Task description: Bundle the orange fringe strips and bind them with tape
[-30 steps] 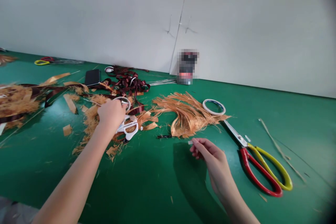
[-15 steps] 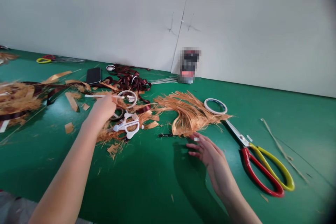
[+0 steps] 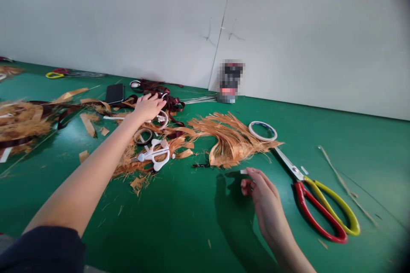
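My left hand (image 3: 147, 107) reaches out over the pile of dark brown ribbon (image 3: 174, 104), its fingers stretched and apart. Whether it touches the ribbon I cannot tell. Just under that hand lies a white tape roll (image 3: 165, 120), partly hidden. Closer to me are a dark tape roll (image 3: 143, 136) and white-handled scissors (image 3: 156, 153) on tan fibre scraps. My right hand (image 3: 262, 196) is closed, pinching a short piece of white tape (image 3: 244, 172) between thumb and finger. A fringed bundle of tan raffia-like strips (image 3: 227, 138) lies just beyond it on the green table.
Large scissors with red and yellow handles (image 3: 320, 204) lie at the right, tips by another white tape roll (image 3: 262, 131). A black phone (image 3: 114, 93) sits behind the ribbon. Thin wires (image 3: 200, 99) lie near the white wall (image 3: 304, 42). Tan fibre heaps (image 3: 25, 121) cover the left.
My left hand has moved away from me and right, from beside the tape roll to over the ribbon, its fingers opening out. The right hand has drawn back slightly from the bundle, fingers curled in.
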